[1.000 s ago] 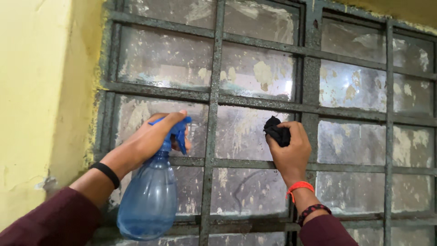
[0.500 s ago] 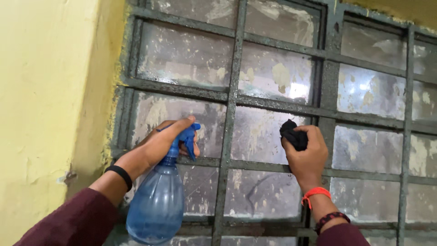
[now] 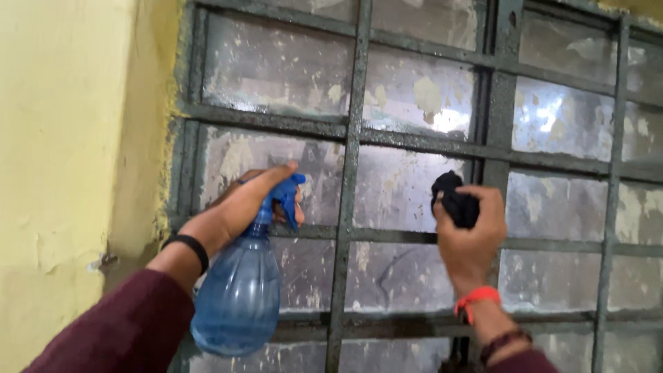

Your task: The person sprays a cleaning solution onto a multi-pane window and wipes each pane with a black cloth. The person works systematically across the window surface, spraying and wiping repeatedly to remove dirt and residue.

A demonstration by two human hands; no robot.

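Observation:
My left hand (image 3: 245, 207) grips the blue trigger head of a translucent blue spray bottle (image 3: 238, 297), its nozzle aimed at a dirty window pane (image 3: 397, 186). The bottle hangs below the hand in front of the grey metal grille (image 3: 347, 173). My right hand (image 3: 473, 231) holds a bunched black cloth (image 3: 456, 200) pressed against the same pane, near its right edge beside a vertical frame post (image 3: 498, 138). Both wrists wear bands and dark red sleeves.
The window is a grid of frosted, paint-flecked panes behind grey bars. A yellow plastered wall (image 3: 69, 173) with chipped paint runs along the left. A horizontal bar (image 3: 387, 236) crosses just under both hands.
The view has shifted slightly, so the window sits a bit lower and further right. My right hand with the cloth has edged rightwards on the pane. The left hand keeps its grip on the bottle.

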